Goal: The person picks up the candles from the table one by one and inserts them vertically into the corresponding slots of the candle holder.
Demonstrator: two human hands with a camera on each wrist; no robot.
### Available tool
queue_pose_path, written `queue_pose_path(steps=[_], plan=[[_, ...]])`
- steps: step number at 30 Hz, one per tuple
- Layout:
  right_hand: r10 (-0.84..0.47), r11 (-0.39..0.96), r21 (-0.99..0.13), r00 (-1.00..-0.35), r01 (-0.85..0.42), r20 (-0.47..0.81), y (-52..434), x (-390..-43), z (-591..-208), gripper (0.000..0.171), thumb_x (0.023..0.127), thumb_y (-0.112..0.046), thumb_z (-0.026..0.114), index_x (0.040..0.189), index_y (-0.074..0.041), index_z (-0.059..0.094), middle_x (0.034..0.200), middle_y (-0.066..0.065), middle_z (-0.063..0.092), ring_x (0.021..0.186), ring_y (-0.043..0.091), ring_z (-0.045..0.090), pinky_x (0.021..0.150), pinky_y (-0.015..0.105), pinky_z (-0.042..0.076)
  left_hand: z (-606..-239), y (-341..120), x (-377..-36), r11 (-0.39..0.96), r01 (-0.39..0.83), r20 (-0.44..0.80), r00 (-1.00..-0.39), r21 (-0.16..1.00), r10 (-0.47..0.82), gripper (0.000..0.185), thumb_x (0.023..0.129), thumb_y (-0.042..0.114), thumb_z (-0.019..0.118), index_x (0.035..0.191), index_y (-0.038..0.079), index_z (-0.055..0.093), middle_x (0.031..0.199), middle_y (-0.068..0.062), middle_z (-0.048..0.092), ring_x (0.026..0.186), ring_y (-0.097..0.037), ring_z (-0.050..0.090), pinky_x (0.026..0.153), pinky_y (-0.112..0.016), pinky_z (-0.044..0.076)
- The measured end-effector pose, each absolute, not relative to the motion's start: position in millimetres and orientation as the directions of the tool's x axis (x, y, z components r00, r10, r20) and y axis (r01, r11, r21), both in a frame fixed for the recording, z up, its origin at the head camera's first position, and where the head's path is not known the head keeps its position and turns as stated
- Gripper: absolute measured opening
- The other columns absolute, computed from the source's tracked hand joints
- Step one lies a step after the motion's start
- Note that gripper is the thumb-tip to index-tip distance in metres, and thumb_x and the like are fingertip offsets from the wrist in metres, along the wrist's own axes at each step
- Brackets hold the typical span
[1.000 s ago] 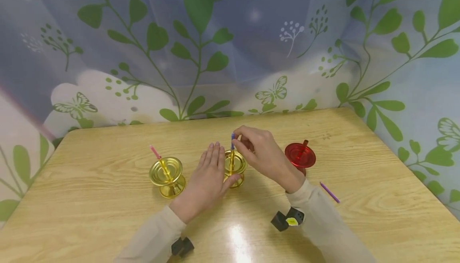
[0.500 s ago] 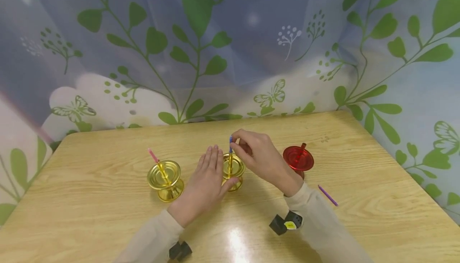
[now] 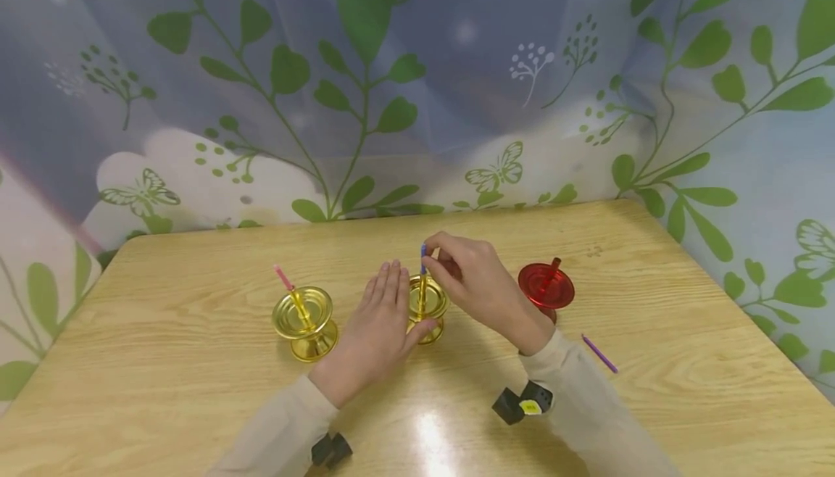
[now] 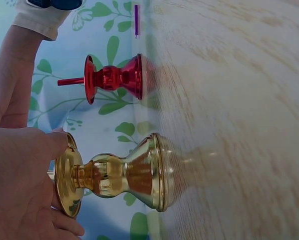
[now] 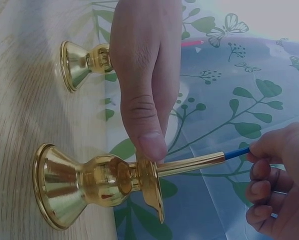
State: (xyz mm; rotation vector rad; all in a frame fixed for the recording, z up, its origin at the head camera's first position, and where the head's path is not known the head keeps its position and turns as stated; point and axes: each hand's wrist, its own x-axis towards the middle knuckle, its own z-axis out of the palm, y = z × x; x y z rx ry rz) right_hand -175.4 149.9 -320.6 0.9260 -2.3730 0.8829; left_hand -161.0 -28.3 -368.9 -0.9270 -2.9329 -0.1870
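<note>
A gold candle holder [image 5: 105, 181] stands upright on the table between the two hands. My left hand [image 3: 373, 333] holds it by its dish, with long straight fingers along the left side and the thumb at the front rim. Out of the holder's slim tube rises a thin blue candle [image 5: 237, 153], its lower end inside the tube. Thumb and index finger of my right hand [image 3: 481, 285] pinch this candle near its top; the other fingers are curled. The palm side of the left hand overlaps part of the dish in the left wrist view.
To the left, a second gold candle holder [image 3: 313, 343] bears a leaning pink candle [image 3: 283, 277]. A red candle holder [image 3: 546, 285] stands on the right, with a purple candle [image 3: 599, 354] lying on the wooden table [image 3: 169, 404] nearer the front. Behind hangs a leaf-patterned cloth [image 3: 274, 129].
</note>
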Motion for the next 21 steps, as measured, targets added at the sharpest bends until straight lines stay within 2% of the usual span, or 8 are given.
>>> queue_pose_path(steps=[21], plan=[[-0.439,0.579,-0.395,-0.681,-0.713,0.587,150.5,-177.0,-323.6,0.003,0.094,-0.006,0.062,0.097,-0.005,0.061,0.061,-0.006,0.045,0.052,0.005,0.038,0.048,0.022,0.037,-368.5,-27.1,-160.5,0.814,0.57,0.076,-0.822,0.11,0.565,0.083,0.101,0.055,0.031,0.146,-0.014,0.022,0.153,-0.032,0.016,0.144,-0.042,0.013,0.116,-0.049,0.017]])
